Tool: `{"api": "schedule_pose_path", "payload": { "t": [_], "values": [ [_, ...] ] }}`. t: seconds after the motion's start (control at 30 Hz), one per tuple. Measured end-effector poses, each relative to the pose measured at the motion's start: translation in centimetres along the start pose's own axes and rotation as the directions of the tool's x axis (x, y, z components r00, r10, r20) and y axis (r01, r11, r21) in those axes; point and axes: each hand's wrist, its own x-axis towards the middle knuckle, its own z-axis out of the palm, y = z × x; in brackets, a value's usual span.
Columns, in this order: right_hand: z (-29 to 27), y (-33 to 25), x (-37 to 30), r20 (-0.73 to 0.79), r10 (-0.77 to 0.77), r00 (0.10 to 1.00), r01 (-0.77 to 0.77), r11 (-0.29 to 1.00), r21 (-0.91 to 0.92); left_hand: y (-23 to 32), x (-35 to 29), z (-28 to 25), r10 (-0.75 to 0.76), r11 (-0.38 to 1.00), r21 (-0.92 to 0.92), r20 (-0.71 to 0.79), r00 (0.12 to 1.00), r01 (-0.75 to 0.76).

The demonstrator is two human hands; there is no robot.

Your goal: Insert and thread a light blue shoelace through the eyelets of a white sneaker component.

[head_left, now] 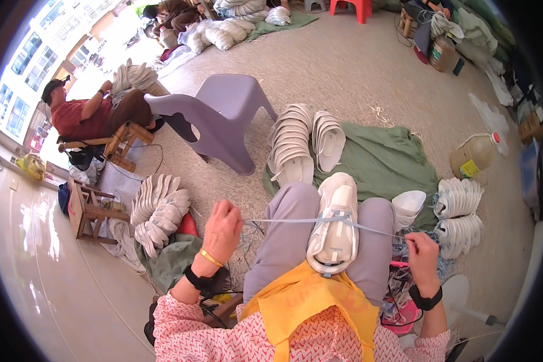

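Observation:
A cream-white shoe [333, 241] lies between my thighs, its toe away from me and its heel opening near my yellow apron [314, 295]. A pale blue-grey shoelace [283, 221] crosses over the shoe's laced front and is stretched taut out to both sides. My left hand [220, 232] is closed on the lace's left end, beside my left knee. On the other side, my right hand [423, 258] pinches the right end, a little lower and past my right thigh. Each wrist wears a black band.
Stacked pale shoe uppers [292, 145] lie ahead on a green cloth [392, 158]; more stacks [458, 214] sit at right and left. A purple-grey plastic chair [226, 114] stands ahead left. A large jug [473, 155] is at right. Another person [81, 117] sits working at far left.

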Motion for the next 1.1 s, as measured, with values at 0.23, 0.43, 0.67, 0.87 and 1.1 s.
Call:
{"api": "schedule_pose_path", "payload": {
  "t": [0.23,0.43,0.67,0.87,1.1],
  "values": [
    [-2.2,6.9,-2.2,-0.098,0.064,0.993,-0.069,0.996,-0.048,-5.9,-1.0,-1.9,-0.135,0.983,0.115,-0.071,0.988,0.143],
    [-3.7,13.5,-4.1,-0.222,0.166,0.961,-0.187,0.979,-0.077,-12.6,-1.3,-4.2,-0.204,0.967,0.138,-0.092,0.975,0.215],
    [-6.1,21.7,-6.1,-0.272,0.26,0.926,-0.264,0.964,0.024,-14.2,0.0,-7.1,-0.228,0.951,0.167,-0.184,0.956,0.259],
    [-8.4,27.3,-6.9,-0.248,0.381,0.891,-0.393,0.92,0.0,-18.2,-0.7,-10.1,-0.261,0.935,0.166,-0.278,0.924,0.314],
    [-13.2,37.8,-9.9,-0.297,0.54,0.787,-0.529,0.839,0.125,-22.3,-0.8,-14.2,-0.37,0.895,0.134,-0.311,0.875,0.426]
  ]
}}
